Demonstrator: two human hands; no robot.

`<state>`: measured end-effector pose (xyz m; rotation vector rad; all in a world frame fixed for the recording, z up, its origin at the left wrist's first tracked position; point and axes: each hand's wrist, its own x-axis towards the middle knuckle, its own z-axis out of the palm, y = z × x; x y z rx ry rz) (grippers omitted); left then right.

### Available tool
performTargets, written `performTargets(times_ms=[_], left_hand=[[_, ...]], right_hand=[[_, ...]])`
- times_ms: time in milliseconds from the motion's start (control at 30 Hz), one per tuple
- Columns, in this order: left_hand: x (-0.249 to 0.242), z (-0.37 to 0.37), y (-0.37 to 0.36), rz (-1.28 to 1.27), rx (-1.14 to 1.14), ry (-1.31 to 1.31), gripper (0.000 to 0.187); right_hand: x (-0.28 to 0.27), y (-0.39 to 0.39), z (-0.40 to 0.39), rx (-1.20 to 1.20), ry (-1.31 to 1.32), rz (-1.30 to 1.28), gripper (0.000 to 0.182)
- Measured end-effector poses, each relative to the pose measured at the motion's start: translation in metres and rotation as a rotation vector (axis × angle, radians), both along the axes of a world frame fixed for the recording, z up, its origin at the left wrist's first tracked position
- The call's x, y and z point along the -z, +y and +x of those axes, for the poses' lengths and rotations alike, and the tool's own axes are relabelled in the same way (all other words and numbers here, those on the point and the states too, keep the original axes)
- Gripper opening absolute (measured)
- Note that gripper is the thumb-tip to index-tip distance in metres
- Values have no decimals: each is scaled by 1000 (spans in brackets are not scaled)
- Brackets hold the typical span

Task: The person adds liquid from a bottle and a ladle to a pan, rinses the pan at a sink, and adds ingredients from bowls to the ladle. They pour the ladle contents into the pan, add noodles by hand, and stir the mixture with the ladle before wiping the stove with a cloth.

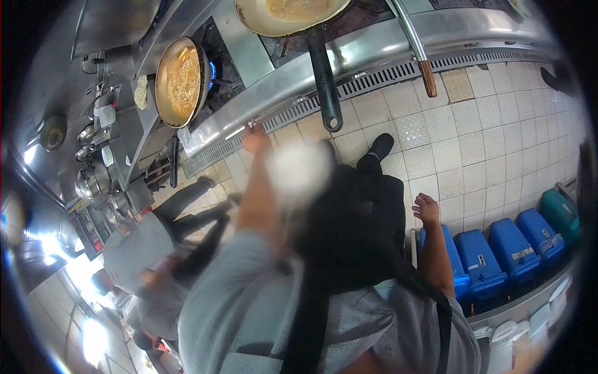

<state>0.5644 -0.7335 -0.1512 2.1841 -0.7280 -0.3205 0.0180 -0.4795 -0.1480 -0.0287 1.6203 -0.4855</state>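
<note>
My left hand (254, 138) reaches forward to the edge of the stove, its fingers closed. Something small and shiny shows at the fingertips, too small to make out. Nearest to it, up and to the left, is a frying pan (182, 84) with noodle-like strands in orange-brown sauce, over a lit blue flame. The pan's black handle (174, 162) points toward me. My right hand (426, 208) hangs at my side with its fingers loosely apart and nothing in it. A second frying pan (305, 26) with pale brown sauce sits on the stove ahead, its dark handle (325, 87) jutting over the floor.
A wooden-handled utensil (427, 78) sticks out past the stove edge (386, 43). Blue bins (479, 255) and a green bin (559, 215) line the right side. Two people in grey shirts (134, 255) stand at left. Pots (93, 181) fill the left shelves. A white blur covers mid-view.
</note>
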Motion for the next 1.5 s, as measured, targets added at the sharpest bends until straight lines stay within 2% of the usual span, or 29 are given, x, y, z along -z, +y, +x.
performTargets(times_ms=[67, 200, 233, 267, 400, 533, 800, 867, 967, 1000, 1067, 1200, 1267, 1300, 1333, 1367, 1400, 1433, 1467, 1500], left_hand=[[12, 10, 2, -21, 35, -30, 41], [-33, -28, -1, -38, -10, 38, 43], [-39, -32, -2, 33, -7, -25, 45], [-39, -31, -2, 104, -3, -88, 46], [-36, -30, -3, 111, -21, -114, 47], [-22, -23, -2, 59, -69, -73, 47], [-32, -35, -1, -15, -46, -26, 47], [-25, -37, 3, -193, -8, 52, 49], [-11, -35, 6, -246, -23, 125, 50], [-21, -42, 5, -256, -33, 135, 50], [-38, -54, 5, -69, 14, 9, 50], [-28, -47, 3, -80, -17, 61, 52], [-29, -50, 5, 54, -5, -11, 53], [-6, -39, 10, 25, 57, -7, 61], [-13, -44, 13, -6, 90, 62, 71], [-23, -47, 14, 167, 74, -26, 77], [-49, -57, 15, 267, 116, -70, 76], [-39, -54, 19, 346, 114, -92, 65], [0, -26, 28, 478, 328, -51, 54], [15, -13, 40, 797, 824, -830, 48]], right_hand=[[-3, -4, 1, -3, 7, 1, 44], [-4, -6, -1, 7, -9, -9, 45], [-5, -6, -2, 10, -19, -21, 45], [-5, -7, -2, 8, -18, -22, 45], [-6, -9, -5, -24, 13, -9, 44], [-5, -12, -11, -37, 15, -2, 44], [-22, -23, -18, -92, 81, 13, 44], [-29, -30, -19, -124, 112, 15, 44], [-41, -43, -25, -134, 149, 19, 44], [-44, -48, -27, -126, 144, 17, 43], [-54, -61, -33, -129, 152, -1, 43], [-69, -95, -39, -139, 208, -24, 43], [-73, -106, -46, -142, 232, -53, 43], [-78, -114, -49, -132, 241, -83, 42], [-84, -123, -51, -104, 271, -93, 42], [-94, -136, -52, -84, 284, -133, 41], [-104, -149, -54, -65, 298, -174, 40], [-116, -164, -57, -5, 291, -249, 39], [-130, -181, -60, 45, 282, -324, 38], [-145, -201, -64, 61, 309, -392, 37]])
